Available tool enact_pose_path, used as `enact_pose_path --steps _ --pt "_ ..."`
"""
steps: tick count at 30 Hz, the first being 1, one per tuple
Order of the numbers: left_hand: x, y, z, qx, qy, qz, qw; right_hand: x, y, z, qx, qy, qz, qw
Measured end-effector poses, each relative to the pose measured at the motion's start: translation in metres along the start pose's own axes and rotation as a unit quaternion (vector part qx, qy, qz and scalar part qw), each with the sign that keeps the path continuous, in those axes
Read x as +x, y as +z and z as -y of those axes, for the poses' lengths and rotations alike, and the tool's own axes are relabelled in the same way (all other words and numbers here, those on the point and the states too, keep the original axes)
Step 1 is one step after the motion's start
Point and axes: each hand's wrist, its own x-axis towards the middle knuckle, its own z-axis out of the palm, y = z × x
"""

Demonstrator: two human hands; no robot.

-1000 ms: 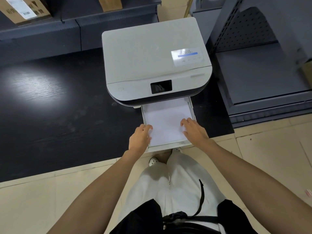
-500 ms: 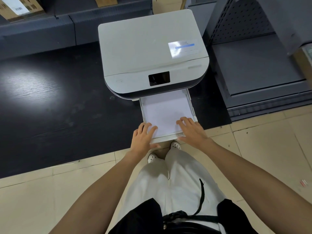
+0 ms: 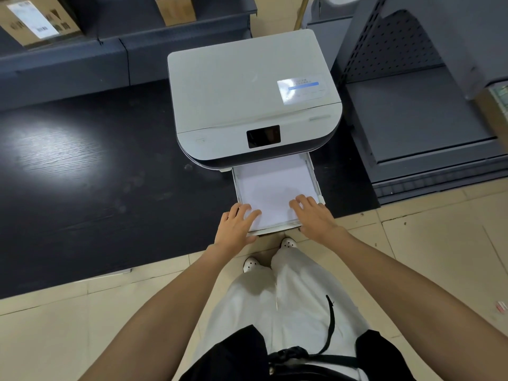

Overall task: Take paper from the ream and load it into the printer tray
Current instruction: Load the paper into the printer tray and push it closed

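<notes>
Your hands have slid back toward the tray's front lip since a moment ago. Your left hand (image 3: 235,224) and right hand (image 3: 314,215) lie flat, fingers spread, on the paper (image 3: 270,188) in the printer (image 3: 253,105) tray (image 3: 316,179), which overhangs the dark surface (image 3: 96,188) edge; open floor (image 3: 426,243) lies to the right.

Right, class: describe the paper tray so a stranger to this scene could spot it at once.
Find the white printer on the black table. The paper tray juts from its lower front towards the person, pulled out. Unlike the printer's closed lid, it is an open drawer holding white paper, both hands at its near edge.
</notes>
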Motion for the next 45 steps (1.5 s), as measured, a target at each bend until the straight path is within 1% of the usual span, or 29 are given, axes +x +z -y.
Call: enact_pose_path --steps 11,18,29,33,37,45 --pt "0.014 -0.011 0.004 0.019 -0.012 -0.006 1.000 0.015 -0.014 -0.010 0.027 -0.002 0.005 1.000" --pt "0.031 -0.023 0.009 0.008 -0.013 -0.025 1.000 0.033 -0.025 -0.017 0.008 -0.020 -0.009 1.000" --pt "0.050 -0.036 0.017 0.012 -0.008 -0.012 1.000 0.059 -0.035 -0.026 0.006 -0.043 -0.004 0.999" --pt "0.056 -0.042 0.018 0.014 -0.019 -0.011 1.000 0.068 -0.040 -0.029 0.002 -0.052 0.000 0.999" --pt "0.062 -0.050 0.019 0.022 -0.028 -0.025 0.999 0.079 -0.048 -0.032 -0.012 -0.057 0.002 0.998" --pt "0.073 -0.061 0.023 0.018 -0.045 -0.016 0.999 0.098 -0.059 -0.039 0.005 -0.084 0.011 0.996"
